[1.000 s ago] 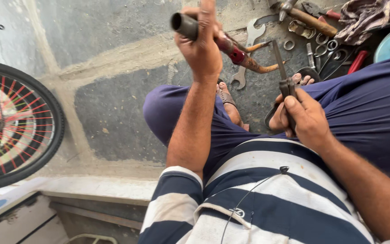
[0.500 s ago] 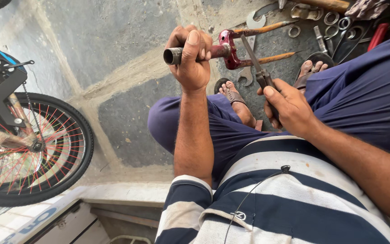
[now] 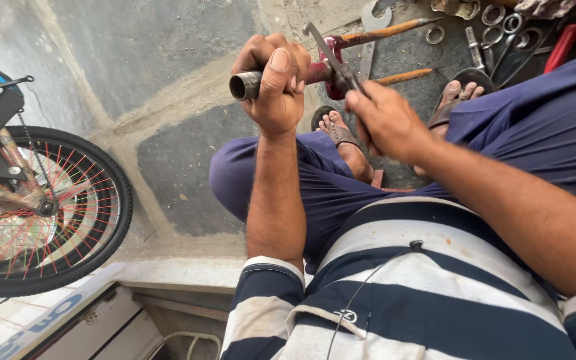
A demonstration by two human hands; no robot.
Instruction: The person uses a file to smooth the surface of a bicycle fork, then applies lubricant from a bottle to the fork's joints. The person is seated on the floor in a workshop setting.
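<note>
My left hand is wrapped tight around a red bicycle fork, fist closed on its steerer tube, whose open grey end pokes out past my thumb. The fork's crown is mostly hidden behind my knuckles and my other hand. Its two rusty orange legs run off toward the top edge of the stone floor; the lower leg is partly covered by my wrist.

My right hand is clamped on a thin grey metal tool laid against the crown. Only its upper part shows above my fingers, and I cannot tell what kind of tool it is.

Below, my sandalled feet rest on the floor, one half hidden under my forearm. Up at the floor's top right corner lie metal rings and a red-handled tool, cut off by the frame. At the left edge stands a bicycle wheel with red spokes, only partly in view.
</note>
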